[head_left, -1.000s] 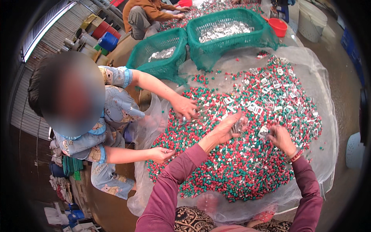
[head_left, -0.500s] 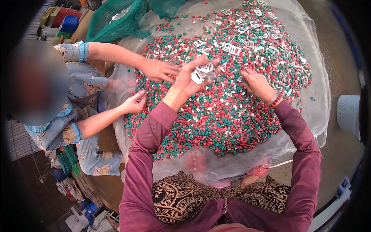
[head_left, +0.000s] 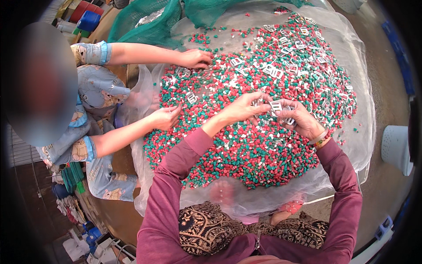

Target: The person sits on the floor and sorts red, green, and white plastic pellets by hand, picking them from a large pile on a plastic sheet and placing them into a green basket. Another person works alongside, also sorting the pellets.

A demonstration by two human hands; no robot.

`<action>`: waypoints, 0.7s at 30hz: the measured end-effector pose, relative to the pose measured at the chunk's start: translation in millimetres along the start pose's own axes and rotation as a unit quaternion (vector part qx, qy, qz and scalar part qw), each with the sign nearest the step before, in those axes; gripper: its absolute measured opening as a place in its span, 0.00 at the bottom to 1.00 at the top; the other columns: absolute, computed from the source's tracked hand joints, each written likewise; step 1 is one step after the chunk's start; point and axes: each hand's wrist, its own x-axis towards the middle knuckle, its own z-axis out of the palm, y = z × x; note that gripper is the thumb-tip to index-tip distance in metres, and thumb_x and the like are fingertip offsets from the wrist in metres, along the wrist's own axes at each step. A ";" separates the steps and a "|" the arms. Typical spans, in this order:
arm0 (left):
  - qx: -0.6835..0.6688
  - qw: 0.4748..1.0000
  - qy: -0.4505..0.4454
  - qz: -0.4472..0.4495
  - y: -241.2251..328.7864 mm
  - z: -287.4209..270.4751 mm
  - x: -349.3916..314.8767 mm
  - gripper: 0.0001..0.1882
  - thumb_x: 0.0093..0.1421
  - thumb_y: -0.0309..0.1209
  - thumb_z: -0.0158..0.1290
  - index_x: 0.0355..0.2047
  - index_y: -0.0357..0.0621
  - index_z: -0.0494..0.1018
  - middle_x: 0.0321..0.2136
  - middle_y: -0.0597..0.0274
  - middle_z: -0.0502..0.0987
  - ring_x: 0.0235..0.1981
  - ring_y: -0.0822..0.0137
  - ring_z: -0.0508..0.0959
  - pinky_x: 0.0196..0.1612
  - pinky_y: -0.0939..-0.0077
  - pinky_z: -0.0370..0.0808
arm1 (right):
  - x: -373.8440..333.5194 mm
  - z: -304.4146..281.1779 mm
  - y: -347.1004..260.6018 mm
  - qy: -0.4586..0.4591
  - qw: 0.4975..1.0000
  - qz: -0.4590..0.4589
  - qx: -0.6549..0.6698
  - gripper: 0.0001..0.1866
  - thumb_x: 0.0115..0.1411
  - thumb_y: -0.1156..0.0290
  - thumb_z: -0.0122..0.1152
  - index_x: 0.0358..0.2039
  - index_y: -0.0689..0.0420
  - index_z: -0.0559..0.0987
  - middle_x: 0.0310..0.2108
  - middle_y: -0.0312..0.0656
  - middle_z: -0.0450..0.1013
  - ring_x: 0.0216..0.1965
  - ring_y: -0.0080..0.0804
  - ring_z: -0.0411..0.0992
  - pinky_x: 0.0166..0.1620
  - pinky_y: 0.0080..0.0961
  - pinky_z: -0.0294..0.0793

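Note:
My hands meet above a wide pile of red, green and white pebble-like pieces (head_left: 246, 149). A silver slotted metal buckle (head_left: 275, 106) is between the fingertips of both hands. My left hand (head_left: 241, 108) is closed, with a bit of silver metal showing at its fingers. Curled around more slotted buckles (head_left: 289, 115) is my right hand (head_left: 305, 123), its thumb against the buckle in the middle. Other loose buckles (head_left: 272, 70) lie on the pile beyond my hands.
Beneath the pile spreads a sheer white mesh sheet (head_left: 347, 39). At the left a co-worker's two hands (head_left: 195, 58) work at the pile's edge. Green netting (head_left: 145, 20) lies at the far left. A pale perforated basket (head_left: 395, 147) stands at the right.
My right hand has lifted off the pile and now meets my left hand. Several buckles that lay in my open left palm now show mainly in my right hand. The co-worker's far hand has moved away.

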 end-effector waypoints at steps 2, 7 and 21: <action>0.046 0.998 0.009 0.030 1.2 3.5 0.3 0.17 0.61 0.41 0.53 0.42 0.41 0.68 0.30 0.66 0.69 0.28 0.77 0.74 0.24 0.80 0.78 | 2.0 -0.5 3.2 -0.021 1.000 0.004 0.020 0.11 0.59 0.72 0.57 0.42 0.59 0.74 0.31 0.34 0.74 0.24 0.17 0.71 0.18 0.10 0.63; 0.059 0.991 0.081 0.093 4.3 0.9 -10.9 0.14 0.62 0.41 0.52 0.36 0.42 0.67 0.30 0.64 0.74 0.26 0.77 0.76 0.23 0.84 0.73 | 0.6 1.8 7.5 0.007 0.995 -0.032 0.089 0.06 0.61 0.73 0.54 0.38 0.58 0.74 0.28 0.34 0.72 0.23 0.18 0.69 0.17 0.11 0.61; -0.439 0.897 -0.037 0.035 -26.9 14.4 -25.5 0.21 0.48 0.28 0.46 0.45 0.39 0.67 0.44 0.49 0.73 0.42 0.52 0.77 0.36 0.52 0.80 | -46.9 53.9 -29.6 -0.020 0.955 -0.258 -0.149 0.06 0.60 0.71 0.52 0.36 0.59 0.69 0.30 0.39 0.70 0.30 0.21 0.70 0.22 0.17 0.70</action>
